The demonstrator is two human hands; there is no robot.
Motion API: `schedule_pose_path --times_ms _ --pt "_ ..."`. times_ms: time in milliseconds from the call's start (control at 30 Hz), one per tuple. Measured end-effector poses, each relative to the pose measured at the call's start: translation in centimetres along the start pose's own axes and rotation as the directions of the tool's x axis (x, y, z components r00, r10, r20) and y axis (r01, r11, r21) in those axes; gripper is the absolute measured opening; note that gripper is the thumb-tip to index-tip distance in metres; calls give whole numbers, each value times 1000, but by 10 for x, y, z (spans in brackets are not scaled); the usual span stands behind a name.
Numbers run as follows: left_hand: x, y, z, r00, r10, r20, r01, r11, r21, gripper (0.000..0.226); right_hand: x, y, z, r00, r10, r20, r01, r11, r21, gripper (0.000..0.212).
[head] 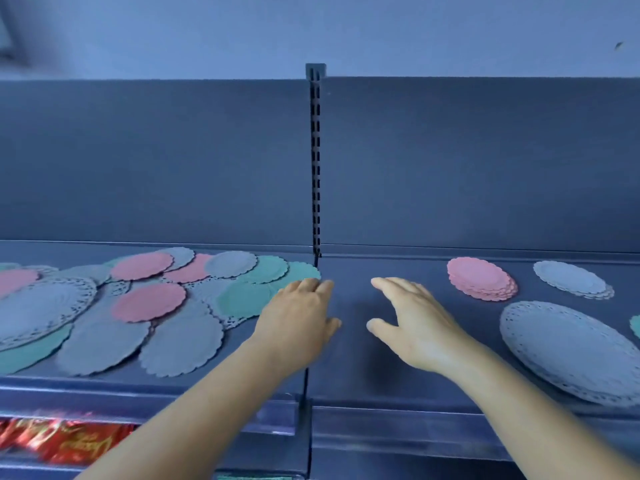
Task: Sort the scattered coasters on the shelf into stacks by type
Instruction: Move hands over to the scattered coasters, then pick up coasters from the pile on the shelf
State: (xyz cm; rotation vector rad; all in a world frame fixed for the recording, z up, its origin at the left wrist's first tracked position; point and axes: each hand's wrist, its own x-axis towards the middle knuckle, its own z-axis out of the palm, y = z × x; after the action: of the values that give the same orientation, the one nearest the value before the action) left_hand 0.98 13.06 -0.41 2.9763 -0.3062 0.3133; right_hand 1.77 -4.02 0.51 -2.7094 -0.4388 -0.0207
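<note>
Scalloped pink, green and grey coasters (152,299) lie overlapping and unsorted on the shelf's (356,382) left section. On the right sit a pink stack (481,278), a small grey stack (571,279) and a large lacy grey stack (568,348), apart from one another

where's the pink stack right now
In the head view, the pink stack sits at the back of the right shelf section, left of the small grey stack and beyond the right hand.
</note>
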Motion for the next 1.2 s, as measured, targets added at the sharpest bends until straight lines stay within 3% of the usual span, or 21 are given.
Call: schedule_pose_path --times_ms 467,767,1100,1200 --pt "-17 -142 -21 996 -77 36 77 997 1 55 53 -105 50 999 20 34 -21 1000 22 58" --pt "33 -192 -6 985 -153 84 154 988 -6 48 131 -113 64 996 12 89 -14 1000 18 56" --pt "76 -219 13 936 -250 248 221 965 139 57 193 -111 85 975 20 220 -14 999 -31 67" --pt "79 -221 15 937 -250 242 230 967 110 58 203 -111 86 977 30 213 -31 1000 1 69"
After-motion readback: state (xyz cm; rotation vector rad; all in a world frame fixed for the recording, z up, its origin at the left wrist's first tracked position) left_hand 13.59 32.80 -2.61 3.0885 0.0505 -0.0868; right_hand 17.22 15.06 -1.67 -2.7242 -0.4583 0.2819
